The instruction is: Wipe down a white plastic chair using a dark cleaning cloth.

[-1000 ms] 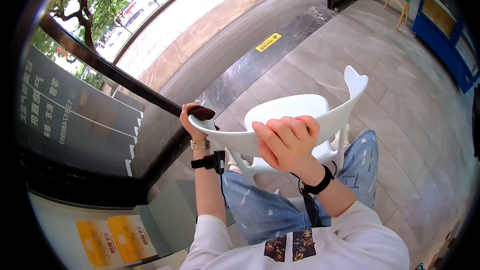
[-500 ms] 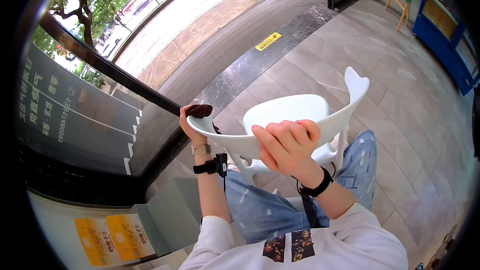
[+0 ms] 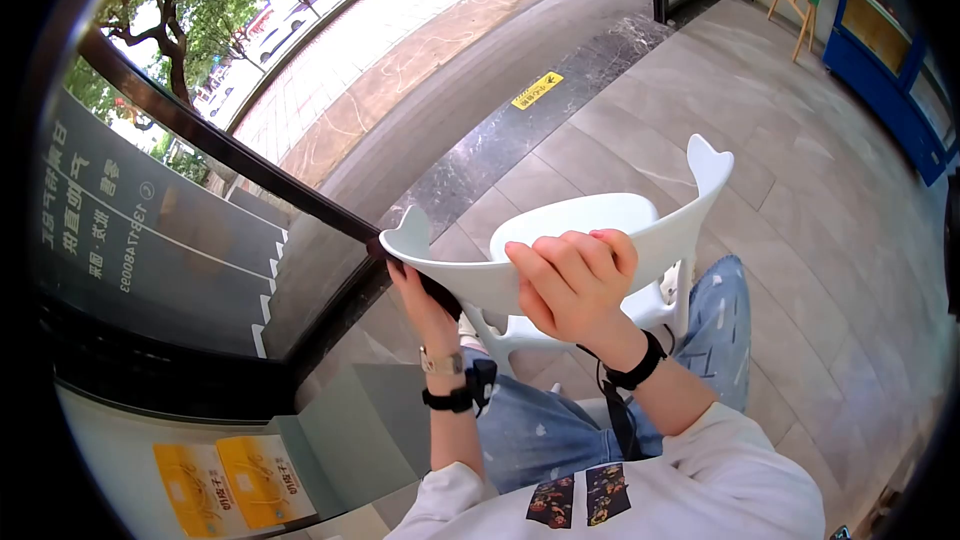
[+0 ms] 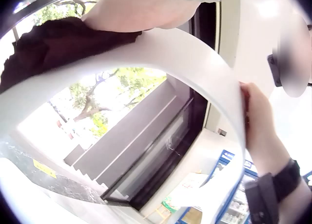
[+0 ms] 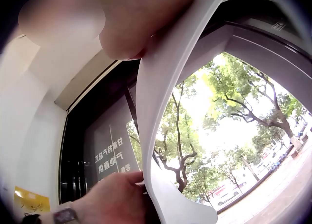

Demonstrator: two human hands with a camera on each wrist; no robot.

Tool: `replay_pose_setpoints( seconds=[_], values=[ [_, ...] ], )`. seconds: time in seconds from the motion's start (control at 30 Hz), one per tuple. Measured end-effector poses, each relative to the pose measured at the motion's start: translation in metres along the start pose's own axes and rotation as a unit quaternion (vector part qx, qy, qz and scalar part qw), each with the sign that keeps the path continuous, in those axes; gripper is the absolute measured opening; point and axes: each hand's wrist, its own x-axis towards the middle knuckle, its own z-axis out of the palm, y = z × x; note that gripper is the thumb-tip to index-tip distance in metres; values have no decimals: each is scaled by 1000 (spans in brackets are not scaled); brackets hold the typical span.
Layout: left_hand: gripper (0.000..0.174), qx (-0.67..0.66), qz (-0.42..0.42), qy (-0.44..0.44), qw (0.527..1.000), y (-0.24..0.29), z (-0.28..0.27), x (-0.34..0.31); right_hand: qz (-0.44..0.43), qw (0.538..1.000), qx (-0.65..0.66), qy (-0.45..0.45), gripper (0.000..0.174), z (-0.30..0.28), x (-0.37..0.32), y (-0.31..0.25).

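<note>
A white plastic chair (image 3: 480,280) with a curved, wrap-around backrest stands before the seated person's legs. My right hand (image 3: 578,285) grips the middle of the backrest's top edge, its fingers curled over it. At the left end of the backrest, my left hand (image 3: 425,308) holds a dark brown cloth (image 3: 440,294) against the outer face, just below the rim. The left wrist view shows the cloth (image 4: 63,46) lying along the white band beside the palm. Part of the left fingers is hidden by the cloth and the backrest.
Jeans-clad legs (image 3: 715,330) flank the chair. A dark-framed glass pane (image 3: 170,230) runs along the left. Yellow packages (image 3: 255,480) sit at lower left. A yellow floor sticker (image 3: 537,91), a small easel (image 3: 800,0) and a blue cabinet (image 3: 880,70) are farther off.
My left hand and the cloth have moved from around the backrest's left tip down and toward the body, onto its outer face. The right hand keeps its grip; the chair stays put.
</note>
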Motion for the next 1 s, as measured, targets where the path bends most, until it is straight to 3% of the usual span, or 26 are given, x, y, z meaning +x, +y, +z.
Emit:
replay_pose_setpoints(
  seconds=[0.2, 0.23, 0.4, 0.53, 0.73, 0.87, 1.0],
  values=[
    [66, 155, 91, -41, 983, 17, 38, -66, 8, 1000, 6, -8, 23, 6, 0, 6],
    [70, 234, 178, -85, 952, 11, 35, -67, 12, 1000, 17, -13, 25, 7, -1, 5],
    [66, 401, 396, -145, 813, 20, 32, -48, 25, 999, 25, -31, 27, 5, -1, 3],
    [56, 334, 392, -102, 851, 27, 40, -28, 29, 999, 26, -32, 28, 5, 0, 1],
    [58, 225, 340, -20, 913, 12, 48, -15, 26, 999, 26, -41, 29, 6, 0, 2],
    [59, 194, 223, 30, 955, -23, 18, -1, 25, 999, 22, -44, 29, 6, -1, 3],
    [56, 265, 141, 42, 953, -42, -5, 2, 20, 999, 6, -28, 24, 6, -2, 2]
  ],
)
